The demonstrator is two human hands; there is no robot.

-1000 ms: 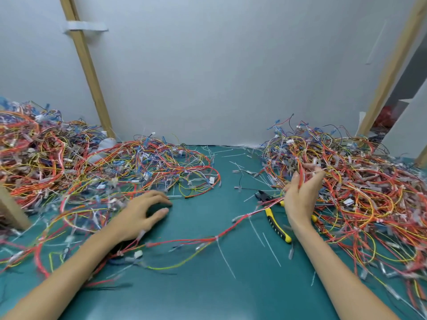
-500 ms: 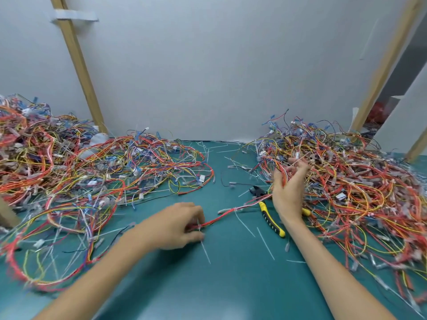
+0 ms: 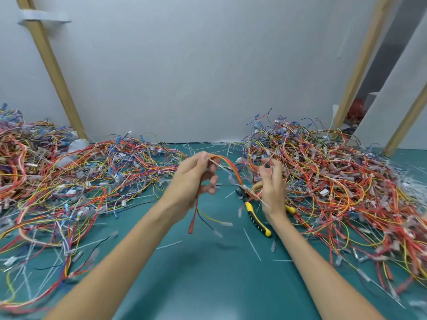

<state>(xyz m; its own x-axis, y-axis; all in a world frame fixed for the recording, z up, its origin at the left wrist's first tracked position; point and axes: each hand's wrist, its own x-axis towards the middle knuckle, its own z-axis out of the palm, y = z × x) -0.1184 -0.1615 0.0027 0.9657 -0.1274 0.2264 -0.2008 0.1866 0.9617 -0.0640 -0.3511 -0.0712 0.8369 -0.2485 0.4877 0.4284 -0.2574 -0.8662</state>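
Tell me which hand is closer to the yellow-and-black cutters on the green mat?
Right. The right hand hovers just over the yellow-and-black cutters; the left hand is farther left. Both grip one wire bundle.

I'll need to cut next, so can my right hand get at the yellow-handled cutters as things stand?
Probably yes: the cutters lie on the mat just beneath the right hand, nothing over the near handle. But that hand grips the wire bundle, so it must let go first.
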